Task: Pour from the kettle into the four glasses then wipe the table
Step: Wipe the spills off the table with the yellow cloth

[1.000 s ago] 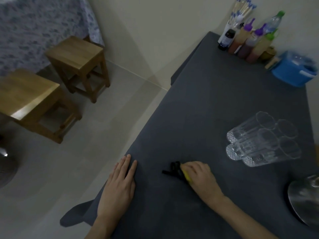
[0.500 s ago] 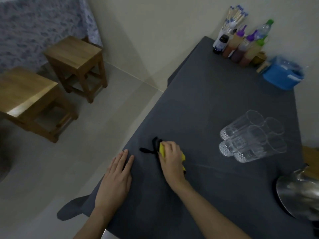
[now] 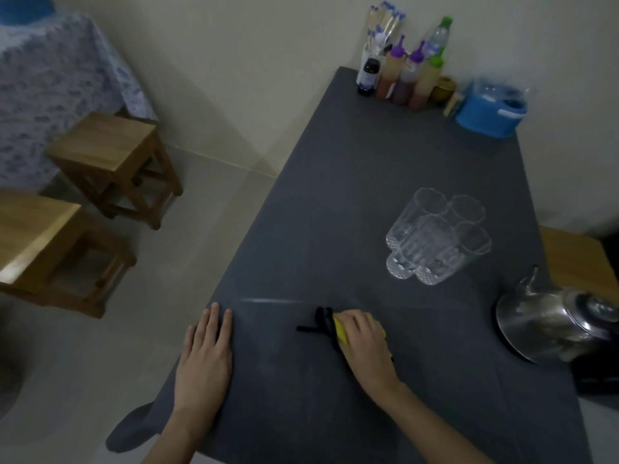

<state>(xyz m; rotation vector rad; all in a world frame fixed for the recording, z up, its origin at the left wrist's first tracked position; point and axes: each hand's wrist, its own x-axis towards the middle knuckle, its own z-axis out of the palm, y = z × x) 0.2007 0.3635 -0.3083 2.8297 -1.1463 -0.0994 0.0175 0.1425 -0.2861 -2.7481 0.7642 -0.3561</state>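
My right hand (image 3: pixel 363 346) presses a yellow cloth (image 3: pixel 341 330) with a black strap flat onto the dark grey table (image 3: pixel 335 202), near its front edge. My left hand (image 3: pixel 205 360) lies flat, fingers together, on the table's left front edge and holds nothing. Several clear glasses (image 3: pixel 435 239) stand clustered together on the right half of the table. A shiny steel kettle (image 3: pixel 552 323) sits at the right edge, spout pointing up and away from me. A thin wet streak lies on the table just beyond my hands.
Sauce bottles (image 3: pixel 407 78), a chopstick holder (image 3: pixel 378 38) and a blue tub (image 3: pixel 489 112) line the far edge by the wall. Two wooden stools (image 3: pixel 110 159) stand on the floor to the left. Another wooden surface (image 3: pixel 572 259) shows behind the kettle.
My right hand has slid the yellow cloth to the right across the table, after first sweeping it left. The left hand has stayed flat at the table's edge.
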